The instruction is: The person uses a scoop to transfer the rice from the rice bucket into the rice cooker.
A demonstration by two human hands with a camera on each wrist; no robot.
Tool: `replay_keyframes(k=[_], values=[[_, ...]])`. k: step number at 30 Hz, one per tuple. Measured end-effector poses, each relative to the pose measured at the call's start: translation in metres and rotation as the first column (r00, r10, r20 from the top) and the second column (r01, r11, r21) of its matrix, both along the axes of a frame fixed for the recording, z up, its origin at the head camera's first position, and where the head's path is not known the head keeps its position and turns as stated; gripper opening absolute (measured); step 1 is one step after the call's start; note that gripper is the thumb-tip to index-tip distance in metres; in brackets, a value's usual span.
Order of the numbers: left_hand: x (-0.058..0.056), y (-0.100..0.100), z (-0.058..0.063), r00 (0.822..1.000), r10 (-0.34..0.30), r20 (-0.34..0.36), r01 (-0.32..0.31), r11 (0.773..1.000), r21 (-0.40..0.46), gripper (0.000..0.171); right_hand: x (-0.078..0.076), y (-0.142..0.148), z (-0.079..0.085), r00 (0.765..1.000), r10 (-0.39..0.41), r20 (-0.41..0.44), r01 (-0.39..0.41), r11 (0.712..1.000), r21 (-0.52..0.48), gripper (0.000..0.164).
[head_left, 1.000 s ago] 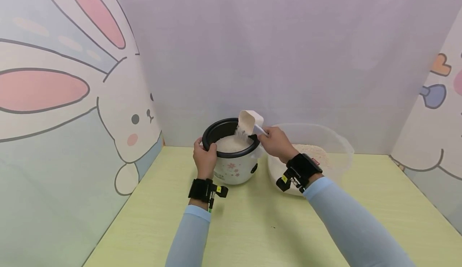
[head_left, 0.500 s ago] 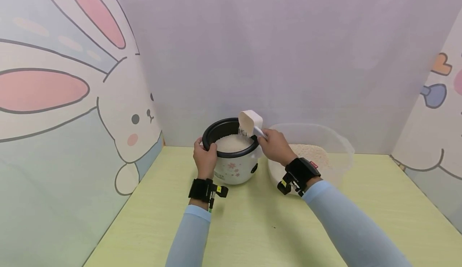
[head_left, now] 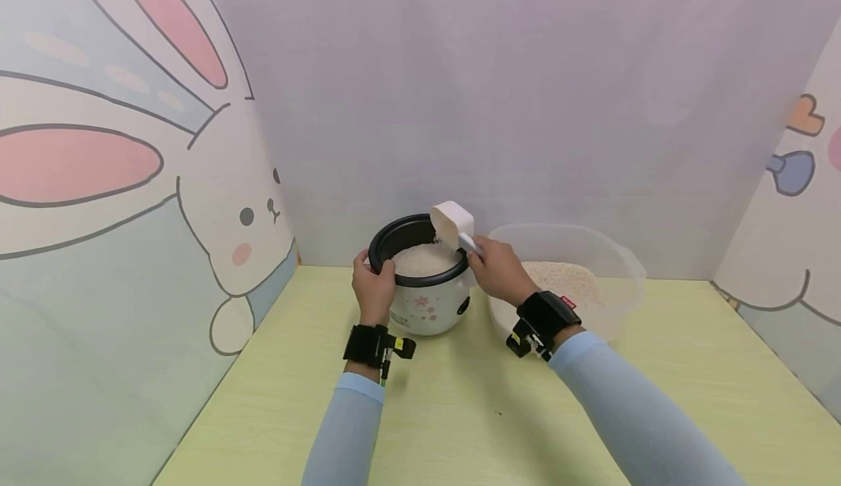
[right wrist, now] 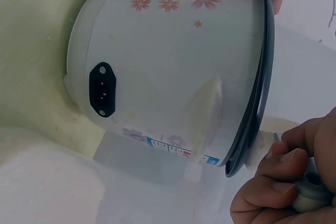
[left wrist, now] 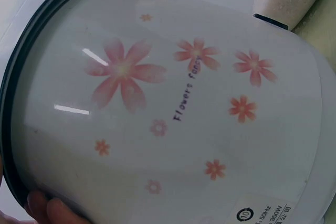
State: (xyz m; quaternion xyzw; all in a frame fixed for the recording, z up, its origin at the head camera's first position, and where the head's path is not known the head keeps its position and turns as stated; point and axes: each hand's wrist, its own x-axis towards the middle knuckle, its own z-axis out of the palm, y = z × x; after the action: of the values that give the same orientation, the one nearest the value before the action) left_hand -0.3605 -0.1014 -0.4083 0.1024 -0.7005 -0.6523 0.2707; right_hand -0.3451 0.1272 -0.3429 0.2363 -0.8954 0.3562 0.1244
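A white rice cooker (head_left: 420, 311) with pink flowers and a black rim stands on the table, lidless, with white rice (head_left: 425, 260) inside. My left hand (head_left: 373, 290) grips its left side, thumb over the rim. Fingertips (left wrist: 59, 211) of that hand show at the cooker's edge in the left wrist view. Curled round the handle of a white measuring scoop (head_left: 455, 223), my right hand (head_left: 502, 271) holds it tilted over the right part of the opening. The scoop's mouth faces down and left, with some grains at its lip. In the right wrist view the cooker hides most of the scoop.
A translucent plastic bin (head_left: 614, 300) stands right of the cooker, partly behind the right wrist, with a heap of rice (head_left: 565, 280) in it. The cooker's black power socket (right wrist: 102, 89) faces right. A pale curtain (head_left: 525, 106) hangs behind the yellow-green table (head_left: 447, 413).
The scoop and right hand have shifted slightly left. A stream of rice fell from the scoop a second ago; now only a few grains show at its lip. The left hand stays put.
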Motion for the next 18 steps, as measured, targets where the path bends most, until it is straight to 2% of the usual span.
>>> replay_keyframes(k=[10,18], values=[[0.0023,0.0009,0.0018,1.000,-0.003,-0.002,0.003,1.000,0.001,0.059,0.0003,-0.0016,-0.0060,1.000,0.011,-0.013,-0.011,1.000,0.018,0.011],[0.0003,0.0006,0.0006,1.000,-0.002,0.013,0.002,1.000,0.004,0.060,0.0028,-0.0022,-0.0090,0.997,0.015,-0.080,-0.006,0.994,0.109,0.007]])
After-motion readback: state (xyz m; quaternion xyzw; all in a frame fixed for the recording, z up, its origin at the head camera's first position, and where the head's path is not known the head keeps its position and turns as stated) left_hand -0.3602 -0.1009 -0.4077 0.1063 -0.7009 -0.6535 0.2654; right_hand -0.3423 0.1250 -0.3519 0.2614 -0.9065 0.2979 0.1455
